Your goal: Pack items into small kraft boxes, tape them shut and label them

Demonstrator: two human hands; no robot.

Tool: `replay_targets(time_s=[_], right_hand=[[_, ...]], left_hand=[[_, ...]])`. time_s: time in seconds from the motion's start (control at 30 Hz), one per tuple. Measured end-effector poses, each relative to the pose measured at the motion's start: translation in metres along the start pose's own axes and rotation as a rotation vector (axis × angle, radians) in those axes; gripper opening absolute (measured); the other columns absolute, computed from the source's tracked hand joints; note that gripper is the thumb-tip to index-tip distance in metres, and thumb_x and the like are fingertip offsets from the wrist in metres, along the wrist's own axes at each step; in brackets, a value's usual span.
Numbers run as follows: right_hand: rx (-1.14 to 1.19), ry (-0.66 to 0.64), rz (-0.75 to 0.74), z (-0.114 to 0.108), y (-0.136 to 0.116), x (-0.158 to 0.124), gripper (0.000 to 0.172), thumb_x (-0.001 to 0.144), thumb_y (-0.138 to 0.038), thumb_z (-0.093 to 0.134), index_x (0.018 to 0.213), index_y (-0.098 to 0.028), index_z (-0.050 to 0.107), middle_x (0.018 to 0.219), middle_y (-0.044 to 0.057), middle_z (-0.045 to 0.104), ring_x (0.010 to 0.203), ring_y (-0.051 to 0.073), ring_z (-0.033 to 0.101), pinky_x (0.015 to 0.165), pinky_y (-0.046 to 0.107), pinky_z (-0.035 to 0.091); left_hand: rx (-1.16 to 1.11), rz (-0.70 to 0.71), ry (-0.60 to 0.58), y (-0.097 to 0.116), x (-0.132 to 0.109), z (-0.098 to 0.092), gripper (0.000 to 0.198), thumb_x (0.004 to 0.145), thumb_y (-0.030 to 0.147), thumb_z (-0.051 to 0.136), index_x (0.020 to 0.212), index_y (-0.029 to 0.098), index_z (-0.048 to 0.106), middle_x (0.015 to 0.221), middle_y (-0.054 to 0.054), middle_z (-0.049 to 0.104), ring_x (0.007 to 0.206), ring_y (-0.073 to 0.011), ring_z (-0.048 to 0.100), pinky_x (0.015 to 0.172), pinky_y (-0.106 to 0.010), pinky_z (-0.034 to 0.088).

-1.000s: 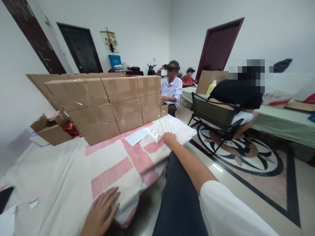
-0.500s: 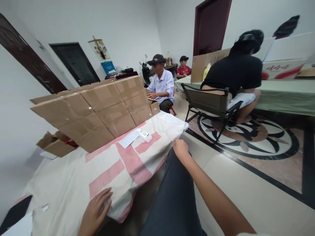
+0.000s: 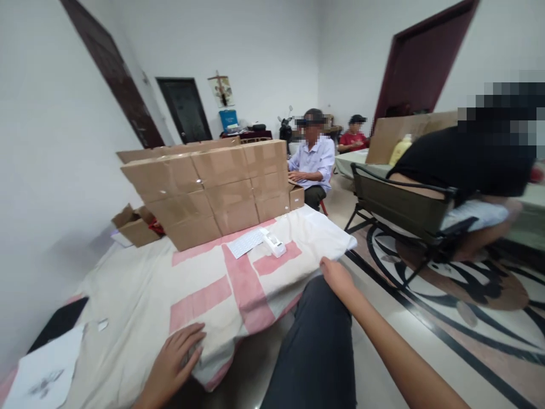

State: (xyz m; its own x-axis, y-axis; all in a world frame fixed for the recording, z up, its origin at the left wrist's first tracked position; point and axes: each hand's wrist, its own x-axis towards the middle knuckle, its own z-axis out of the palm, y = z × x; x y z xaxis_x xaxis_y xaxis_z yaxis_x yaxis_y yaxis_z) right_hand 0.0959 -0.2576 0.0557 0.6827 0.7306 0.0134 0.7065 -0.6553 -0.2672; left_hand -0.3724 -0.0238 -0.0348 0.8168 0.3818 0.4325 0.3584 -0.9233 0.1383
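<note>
My left hand [image 3: 181, 355] lies palm down on the near edge of the pink and white cloth [image 3: 204, 295] over the table, fingers stretched out, holding nothing. My right hand [image 3: 338, 276] is curled at my knee, beside the cloth's right edge. Its fingertips are partly hidden, so I cannot make out whether anything is in them. Beyond both hands, a small white device [image 3: 273, 243] rests on the cloth, touching or close to a white printed sheet [image 3: 246, 243].
Stacked cardboard boxes [image 3: 230, 193] form a wall along the table's far side. An open carton [image 3: 138, 226] stands left of them. A paper [image 3: 46, 366] and a black flat object [image 3: 59, 324] lie at near left. A person [image 3: 313, 162] sits behind; another leans from a folding chair [image 3: 395, 204].
My view has swung to the right, so the boxes and table sit further right. The person on the folding chair leans further forward. My hands stay in about the same places on cloth and knee.
</note>
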Motion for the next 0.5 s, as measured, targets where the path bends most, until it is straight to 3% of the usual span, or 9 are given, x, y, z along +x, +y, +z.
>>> replay_targets(time_s=[0.1,0.13,0.2,0.27,0.37,0.43,0.5], right_hand=[[-0.096,0.026,-0.093,0.03,0.002,-0.031,0.052,0.088,-0.002,0.035,0.123,-0.023,0.067,0.129,0.018,0.066,0.11,0.029,0.068,0.084,0.039,0.055],[-0.148,0.137,-0.169,0.04,0.002,-0.034,0.061,0.08,0.002,0.038,0.127,-0.025,0.066,0.134,0.019,0.063,0.108,0.03,0.069,0.08,0.04,0.057],[-0.236,0.291,-0.329,0.054,-0.005,-0.023,0.069,0.075,0.003,0.04,0.134,-0.024,0.062,0.139,0.022,0.059,0.107,0.033,0.068,0.077,0.045,0.058],[-0.232,0.371,-0.497,0.061,-0.032,0.007,0.064,0.078,-0.001,0.043,0.137,-0.021,0.06,0.141,0.024,0.056,0.11,0.036,0.065,0.082,0.05,0.057],[0.005,0.348,-0.717,0.064,-0.123,0.052,0.048,0.084,-0.009,0.047,0.13,-0.013,0.062,0.135,0.025,0.058,0.114,0.034,0.062,0.095,0.05,0.054],[0.223,0.252,-0.852,0.076,-0.213,0.065,0.046,0.083,-0.01,0.049,0.126,-0.015,0.064,0.135,0.021,0.06,0.12,0.031,0.06,0.102,0.049,0.051],[0.493,0.148,-0.939,0.103,-0.316,0.069,0.041,0.08,-0.011,0.051,0.117,-0.02,0.067,0.123,0.014,0.066,0.116,0.027,0.063,0.102,0.045,0.052]], left_hand=[[-0.159,-0.161,0.009,0.009,0.0,-0.004,0.026,0.095,0.044,0.056,0.106,0.03,0.076,0.12,-0.005,0.075,0.113,-0.0241,0.07,0.099,-0.04,0.058],[-0.236,-0.231,0.023,0.012,0.001,-0.006,0.028,0.097,0.044,0.054,0.103,0.029,0.076,0.116,-0.006,0.076,0.112,-0.0238,0.07,0.099,-0.04,0.057],[-0.383,-0.367,0.07,0.014,0.009,-0.011,0.031,0.098,0.044,0.05,0.102,0.026,0.076,0.112,-0.008,0.076,0.11,-0.023,0.069,0.1,-0.039,0.056],[-0.476,-0.468,0.127,0.008,0.022,-0.018,0.032,0.097,0.046,0.051,0.102,0.025,0.075,0.112,-0.009,0.075,0.111,-0.0233,0.068,0.101,-0.039,0.056],[-0.519,-0.561,0.215,-0.028,0.038,-0.032,0.033,0.094,0.05,0.054,0.1,0.024,0.075,0.112,-0.009,0.074,0.111,-0.0251,0.068,0.103,-0.042,0.055],[-0.496,-0.62,0.277,-0.07,0.042,-0.038,0.037,0.09,0.055,0.055,0.099,0.024,0.073,0.112,-0.009,0.074,0.11,-0.0268,0.069,0.103,-0.045,0.055],[-0.413,-0.688,0.34,-0.121,0.044,-0.037,0.045,0.087,0.06,0.055,0.103,0.022,0.071,0.112,-0.01,0.074,0.109,-0.0293,0.07,0.099,-0.048,0.057]])
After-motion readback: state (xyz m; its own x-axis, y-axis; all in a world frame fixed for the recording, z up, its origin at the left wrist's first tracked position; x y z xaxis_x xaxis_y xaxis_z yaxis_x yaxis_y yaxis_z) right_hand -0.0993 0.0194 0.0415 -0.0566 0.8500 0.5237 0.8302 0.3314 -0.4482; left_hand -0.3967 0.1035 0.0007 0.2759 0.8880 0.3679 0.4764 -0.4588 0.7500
